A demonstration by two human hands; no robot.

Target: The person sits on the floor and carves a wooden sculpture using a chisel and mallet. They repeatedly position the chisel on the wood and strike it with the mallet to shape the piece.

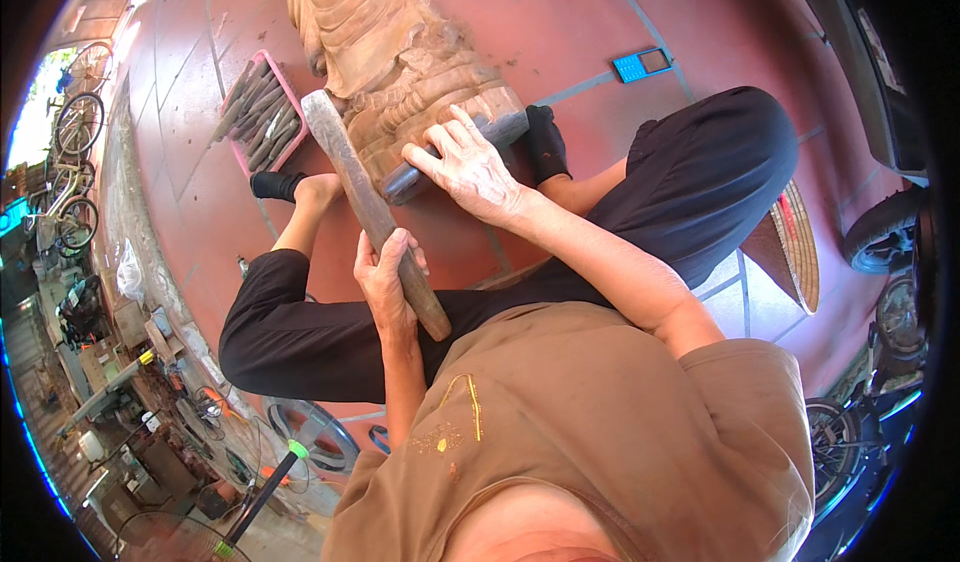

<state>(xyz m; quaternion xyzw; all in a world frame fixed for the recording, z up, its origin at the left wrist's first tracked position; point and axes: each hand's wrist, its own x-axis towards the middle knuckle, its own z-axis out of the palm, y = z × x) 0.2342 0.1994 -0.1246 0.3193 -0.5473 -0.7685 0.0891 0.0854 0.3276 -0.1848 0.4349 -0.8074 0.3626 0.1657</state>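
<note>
So from the head cam, looking down: the person is sitting with knees bent out over a red tiled floor. The left hand is wrapped around a wooden club, gripping it below the middle, with the thicker end pointing up and away to the left. The right hand lies across a dark cylinder, fingers a bit spread over it; can't tell how firmly it's holding on.

That cylinder sits right at the near end of a big carved wooden figure, which lies on the floor between the feet, folds and ridges all over it. Left of the carving there's a pink tray piled with dark slim tools.

Writing-wise, slim pickings. The blue keypad phone on the floor up right has pale marks on its keys, way too small to read. The brown shirt has yellow stitching on the chest, looks like a pattern to me.

Round the edges: a woven hat with a reddish patch beside the right knee, and bikes far left.
</note>
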